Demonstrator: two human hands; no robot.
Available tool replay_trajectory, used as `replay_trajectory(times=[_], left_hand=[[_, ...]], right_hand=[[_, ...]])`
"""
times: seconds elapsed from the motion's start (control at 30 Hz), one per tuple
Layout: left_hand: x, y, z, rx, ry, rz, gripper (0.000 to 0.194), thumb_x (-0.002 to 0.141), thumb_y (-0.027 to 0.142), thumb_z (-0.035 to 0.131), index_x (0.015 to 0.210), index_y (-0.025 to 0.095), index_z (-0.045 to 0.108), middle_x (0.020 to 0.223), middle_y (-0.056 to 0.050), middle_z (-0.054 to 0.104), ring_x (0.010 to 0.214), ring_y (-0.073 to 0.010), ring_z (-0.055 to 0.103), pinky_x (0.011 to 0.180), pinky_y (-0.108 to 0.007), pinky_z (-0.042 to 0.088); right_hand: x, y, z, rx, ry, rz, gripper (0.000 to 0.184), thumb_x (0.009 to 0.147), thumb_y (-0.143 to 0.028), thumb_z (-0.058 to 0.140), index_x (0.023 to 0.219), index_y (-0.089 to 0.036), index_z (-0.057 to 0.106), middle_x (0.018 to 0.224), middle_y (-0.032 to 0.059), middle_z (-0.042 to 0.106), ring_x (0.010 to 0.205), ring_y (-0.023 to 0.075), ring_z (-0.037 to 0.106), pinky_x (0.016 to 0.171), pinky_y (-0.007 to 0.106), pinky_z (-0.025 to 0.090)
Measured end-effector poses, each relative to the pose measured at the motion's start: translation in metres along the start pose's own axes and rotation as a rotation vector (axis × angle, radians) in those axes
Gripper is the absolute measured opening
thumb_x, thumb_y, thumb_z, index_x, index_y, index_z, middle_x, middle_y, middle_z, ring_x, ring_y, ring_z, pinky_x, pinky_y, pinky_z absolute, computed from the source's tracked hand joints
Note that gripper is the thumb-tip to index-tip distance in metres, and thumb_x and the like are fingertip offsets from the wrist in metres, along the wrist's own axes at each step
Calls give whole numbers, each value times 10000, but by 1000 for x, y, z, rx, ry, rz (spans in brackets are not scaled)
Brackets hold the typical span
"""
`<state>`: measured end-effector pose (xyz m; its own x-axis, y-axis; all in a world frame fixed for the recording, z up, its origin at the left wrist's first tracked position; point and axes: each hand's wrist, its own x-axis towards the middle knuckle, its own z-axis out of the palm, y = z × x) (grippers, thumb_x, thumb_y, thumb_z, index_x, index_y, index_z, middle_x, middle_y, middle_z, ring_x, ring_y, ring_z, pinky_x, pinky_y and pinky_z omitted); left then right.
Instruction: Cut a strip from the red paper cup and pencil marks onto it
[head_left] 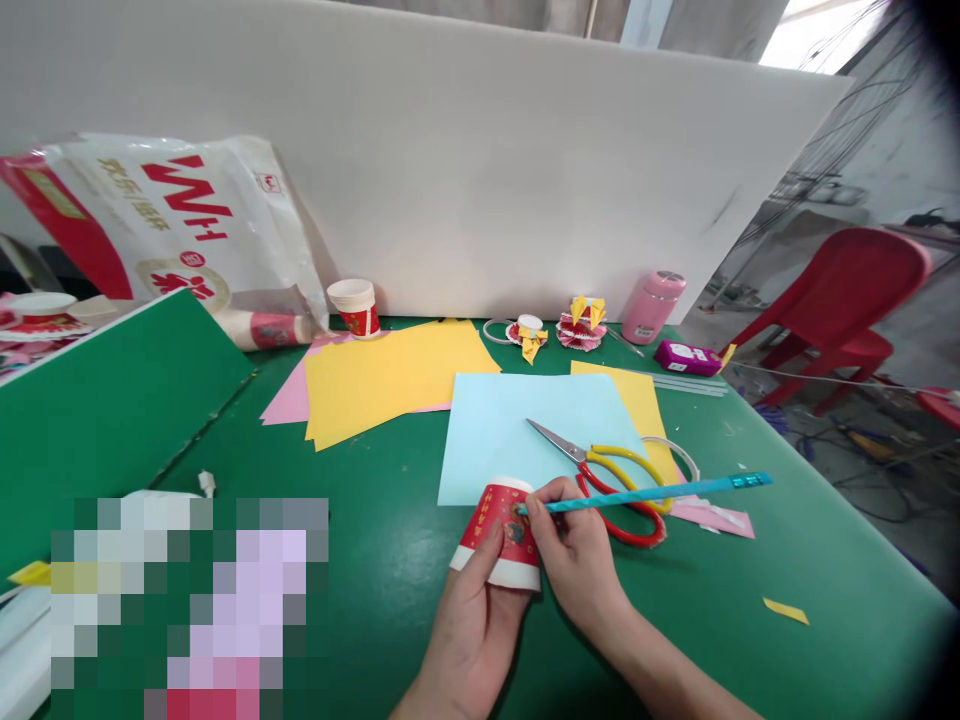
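Observation:
My left hand is closed around a red and white paper cup, its thumb lying along the printed side. The cup is tilted, its narrower end away from me. A blue pencil is pinched in my right hand, its tip at the cup's printed wall. Whether the tip touches the cup I cannot tell. Just beyond my hands, scissors with yellow and red handles lie spread on a light blue sheet.
Yellow paper sheets lie at the back, near a stack of paper cups. Two small paper crafts stand beside a pink bottle and a purple box. A green board rises at left. Part of the lower left is pixelated.

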<state>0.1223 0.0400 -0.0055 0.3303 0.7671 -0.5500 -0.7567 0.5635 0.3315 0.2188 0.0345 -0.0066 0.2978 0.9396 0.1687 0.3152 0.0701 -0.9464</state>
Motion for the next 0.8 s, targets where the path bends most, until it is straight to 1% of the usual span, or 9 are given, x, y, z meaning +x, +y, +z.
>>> replay_trajectory(times=[0.17,0.3,0.4,0.57,0.7,0.8], left_hand=[[-5,-2,2,105,-35,29,331,742,129,590,1070,162,574,1058,-99,650,1034,-220,559,904,-336,430],[-7,-3,2,195,-54,31,354,753,185,590,1104,167,548,1048,-91,650,1074,-225,528,899,-317,424],[-6,-4,1,182,-24,44,343,756,196,587,1095,166,548,1045,-90,649,1084,-224,519,898,-316,423],[-5,-4,0,133,27,41,285,736,152,599,1021,153,582,996,-93,664,1011,-229,569,876,-336,444],[-5,-3,1,123,-16,23,251,733,155,603,984,149,600,969,-88,672,976,-218,588,871,-325,449],[-5,-3,2,108,-45,16,256,741,164,596,996,148,598,978,-88,669,981,-217,585,880,-327,443]], right_hand=[[-1,1,1,10,-6,-3,152,841,-255,450,703,-191,445,554,-44,443,474,99,395,440,204,327],[-1,1,1,25,-23,16,152,844,-264,449,712,-190,448,567,-41,446,483,101,399,446,207,334],[-2,2,1,39,-33,28,157,847,-274,450,715,-190,453,571,-38,445,484,104,393,442,213,328],[-2,2,-1,124,-11,11,149,855,-281,452,738,-191,468,596,-30,481,514,105,424,466,209,345],[-2,1,-2,129,-9,7,142,852,-276,460,740,-190,473,594,-29,488,514,106,430,460,207,344],[-3,2,-2,106,-19,-9,130,849,-267,464,749,-185,483,613,-20,500,527,111,447,469,212,357]])
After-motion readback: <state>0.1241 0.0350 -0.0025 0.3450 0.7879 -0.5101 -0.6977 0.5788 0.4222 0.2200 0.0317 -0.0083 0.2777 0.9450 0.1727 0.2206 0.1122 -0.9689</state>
